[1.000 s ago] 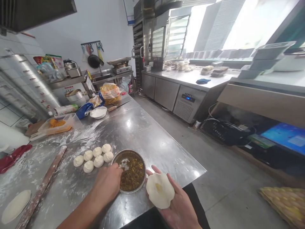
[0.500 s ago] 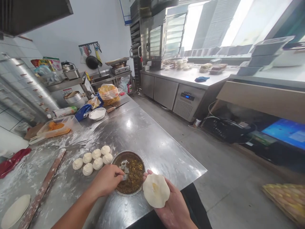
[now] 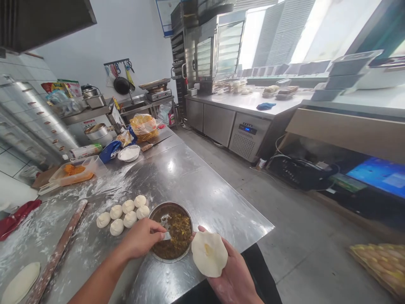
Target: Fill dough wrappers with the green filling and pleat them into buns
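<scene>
Flour is scattered over a stainless-steel worktable [image 3: 209,190], where seven dough balls [image 3: 122,215] are set out near a wooden rolling pin [image 3: 57,249]. A small metal utensil [image 3: 165,231] is clenched in the left hand [image 3: 141,240], its tip held in the greenish-brown filling [image 3: 179,236] inside a steel bowl [image 3: 169,204]. A flattened dough round [image 3: 209,254] is supported on the open right hand [image 3: 236,272], just beside the bowl, with a yellowish smear at its centre. Filling is best kept central, with the rim left clean. No brand or writing can be read on the packets [image 3: 144,127] farther along the table.
</scene>
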Motion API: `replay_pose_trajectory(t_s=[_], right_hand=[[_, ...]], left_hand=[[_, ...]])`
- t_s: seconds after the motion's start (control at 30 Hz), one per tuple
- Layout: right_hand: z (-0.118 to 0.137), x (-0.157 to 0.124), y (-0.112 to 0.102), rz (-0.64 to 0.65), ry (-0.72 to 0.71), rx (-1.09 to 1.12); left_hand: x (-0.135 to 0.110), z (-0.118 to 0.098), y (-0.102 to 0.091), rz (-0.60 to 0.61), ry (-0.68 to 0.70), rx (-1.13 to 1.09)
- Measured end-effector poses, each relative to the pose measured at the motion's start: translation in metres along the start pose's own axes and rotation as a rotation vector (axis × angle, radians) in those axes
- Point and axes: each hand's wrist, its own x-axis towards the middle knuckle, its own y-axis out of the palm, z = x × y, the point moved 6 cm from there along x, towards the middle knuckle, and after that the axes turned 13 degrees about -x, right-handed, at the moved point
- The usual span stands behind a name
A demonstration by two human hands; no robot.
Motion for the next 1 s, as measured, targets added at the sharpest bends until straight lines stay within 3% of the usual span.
replay_pose_trajectory(t_s=[0.17, 0.33, 0.5, 0.7, 1.0], right_hand=[[0.007, -0.004, 0.001, 0.002, -0.026, 0.011], [0.004, -0.004, 0.001, -0.019, -0.023, -0.003], [-0.001, 0.001, 0.0, -0.043, -0.055, -0.003], [-0.002, 0.001, 0.0, -0.053, -0.029, -0.005], [-0.003, 0.001, 0.002, -0.026, -0.022, -0.016]], left_hand=[[-0.007, 0.005, -0.014, -0.059, 0.003, 0.117], [-0.02, -0.004, -0.032, -0.171, 0.017, 0.346], [-0.014, -0.017, -0.024, -0.244, 0.016, 0.476], [0.002, -0.029, -0.003, -0.177, 0.079, 0.445], [0.003, -0.031, 0.001, -0.011, 0.107, 0.176]])
